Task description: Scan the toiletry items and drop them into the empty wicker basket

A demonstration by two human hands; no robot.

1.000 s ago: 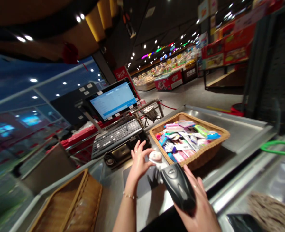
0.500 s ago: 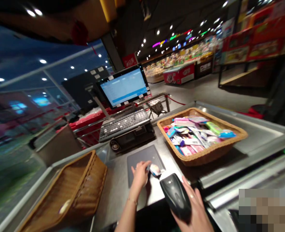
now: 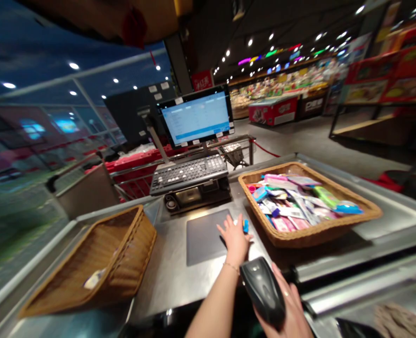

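My left hand reaches over the steel counter toward the near-left corner of the right wicker basket. A small blue item sits pinched at its fingertips, and the other fingers are spread. The basket is heaped with several small colourful packets. Low in view, my right hand is wrapped around a black barcode scanner, whose head points up toward my left wrist.
A second wicker basket at the left holds one pale item. A grey mat lies on the counter. Behind it stand a keyboard and a lit monitor. Shop shelves fill the background.
My left hand held a pink-white item over the mat; it has since moved right to the full basket's corner, and a blue item is at its fingers instead. The scanner stays in my right hand.
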